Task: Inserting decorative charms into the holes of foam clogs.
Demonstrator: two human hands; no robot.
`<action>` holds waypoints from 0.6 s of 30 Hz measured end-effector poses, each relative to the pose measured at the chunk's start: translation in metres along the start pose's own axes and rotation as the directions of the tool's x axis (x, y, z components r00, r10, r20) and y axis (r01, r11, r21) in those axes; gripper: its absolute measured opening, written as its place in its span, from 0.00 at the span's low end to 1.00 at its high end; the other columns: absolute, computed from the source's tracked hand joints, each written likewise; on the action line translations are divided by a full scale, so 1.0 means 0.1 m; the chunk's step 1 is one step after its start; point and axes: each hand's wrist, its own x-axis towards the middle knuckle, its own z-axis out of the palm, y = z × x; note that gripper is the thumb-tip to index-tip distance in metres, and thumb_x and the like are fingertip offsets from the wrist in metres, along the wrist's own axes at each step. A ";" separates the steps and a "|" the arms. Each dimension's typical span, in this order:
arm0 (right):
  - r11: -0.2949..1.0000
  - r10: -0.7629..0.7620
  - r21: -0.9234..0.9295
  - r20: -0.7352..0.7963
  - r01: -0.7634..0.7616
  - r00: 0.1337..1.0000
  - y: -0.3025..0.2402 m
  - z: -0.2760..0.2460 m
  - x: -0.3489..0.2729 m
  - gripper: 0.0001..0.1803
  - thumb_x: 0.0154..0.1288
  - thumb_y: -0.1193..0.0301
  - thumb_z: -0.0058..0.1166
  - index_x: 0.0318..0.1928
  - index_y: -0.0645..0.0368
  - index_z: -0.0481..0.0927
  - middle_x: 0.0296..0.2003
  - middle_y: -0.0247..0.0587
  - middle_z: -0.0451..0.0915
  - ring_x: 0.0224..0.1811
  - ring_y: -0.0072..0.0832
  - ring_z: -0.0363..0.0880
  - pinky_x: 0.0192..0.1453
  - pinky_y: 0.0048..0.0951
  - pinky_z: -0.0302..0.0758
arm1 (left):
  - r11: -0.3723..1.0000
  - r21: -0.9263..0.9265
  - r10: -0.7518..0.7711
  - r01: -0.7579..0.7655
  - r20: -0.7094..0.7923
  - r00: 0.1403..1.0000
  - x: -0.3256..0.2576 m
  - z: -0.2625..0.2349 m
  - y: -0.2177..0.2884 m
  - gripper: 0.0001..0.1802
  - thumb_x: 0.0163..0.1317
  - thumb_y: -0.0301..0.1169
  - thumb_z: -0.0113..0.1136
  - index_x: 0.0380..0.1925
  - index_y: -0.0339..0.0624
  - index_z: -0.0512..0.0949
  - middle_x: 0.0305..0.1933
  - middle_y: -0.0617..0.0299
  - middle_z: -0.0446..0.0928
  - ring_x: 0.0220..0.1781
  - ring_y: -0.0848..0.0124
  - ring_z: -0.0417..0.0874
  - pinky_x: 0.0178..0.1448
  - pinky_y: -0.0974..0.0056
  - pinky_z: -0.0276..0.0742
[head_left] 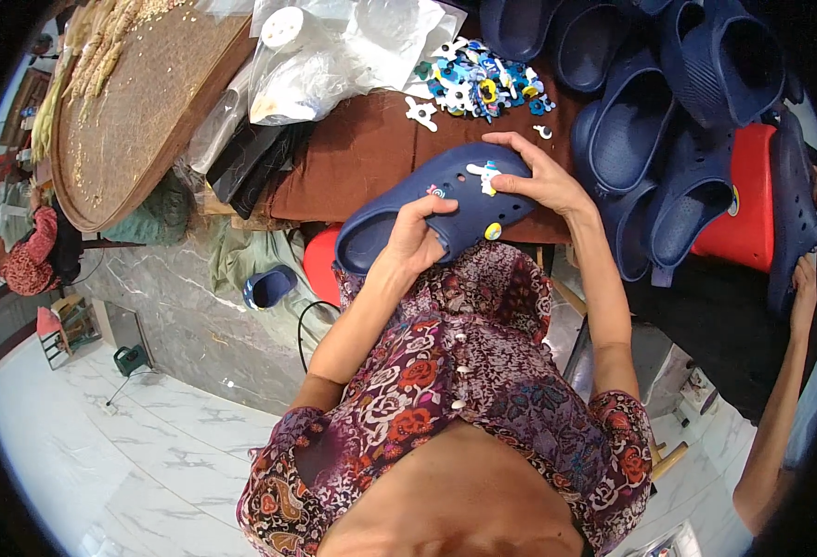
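A navy blue clog (pixel 469 213) lies across my lap side of the table edge, its toe to the right and its heel opening to the left. My left hand (pixel 416 237) grips its side near the opening, thumb on top. At the toe, my right hand (pixel 548 181) has its fingers over the far edge and its thumb beside a white figure charm (pixel 485 176). A yellow round charm (pixel 493 231) and a small pink swirl charm (pixel 435 191) also sit on the upper. Beyond the clog, a heap of colourful shoe charms (pixel 487 84) rests on brown cloth (pixel 334 172).
Several navy clogs (pixel 627 130) are piled at the right, beside a red object (pixel 743 195). Another person's hand (pixel 805 278) touches a clog there. Plastic bags (pixel 306 74) and a round woven tray (pixel 139 102) with grain stand at the far left. One clog (pixel 269 287) sits lower left.
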 end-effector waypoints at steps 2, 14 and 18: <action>0.998 0.027 0.063 0.017 -0.028 0.999 -0.03 -0.03 -0.02 0.37 0.57 0.65 0.68 0.66 0.59 0.68 0.57 0.39 0.72 0.62 0.28 0.68 0.70 0.29 0.62 | 0.999 0.046 0.007 -0.007 0.002 1.000 0.03 -0.02 -0.05 0.27 0.55 0.19 0.53 0.58 0.29 0.69 0.57 0.46 0.76 0.57 0.55 0.80 0.66 0.53 0.76; 0.992 0.087 0.098 -0.010 -0.085 0.996 -0.11 0.00 -0.05 0.38 0.52 0.68 0.71 0.64 0.56 0.69 0.53 0.34 0.74 0.58 0.23 0.71 0.62 0.25 0.68 | 0.980 0.197 0.027 -0.002 -0.126 0.992 -0.06 -0.01 -0.18 0.30 0.50 0.14 0.51 0.58 0.29 0.69 0.56 0.47 0.76 0.57 0.56 0.80 0.63 0.55 0.78; 0.997 0.075 0.030 -0.044 -0.074 0.996 -0.16 0.04 -0.09 0.38 0.52 0.69 0.70 0.64 0.57 0.69 0.53 0.35 0.74 0.57 0.24 0.72 0.62 0.25 0.69 | 0.954 0.297 0.105 -0.045 -0.191 0.976 -0.11 0.04 -0.24 0.28 0.51 0.14 0.52 0.57 0.29 0.70 0.55 0.48 0.77 0.55 0.57 0.81 0.62 0.55 0.78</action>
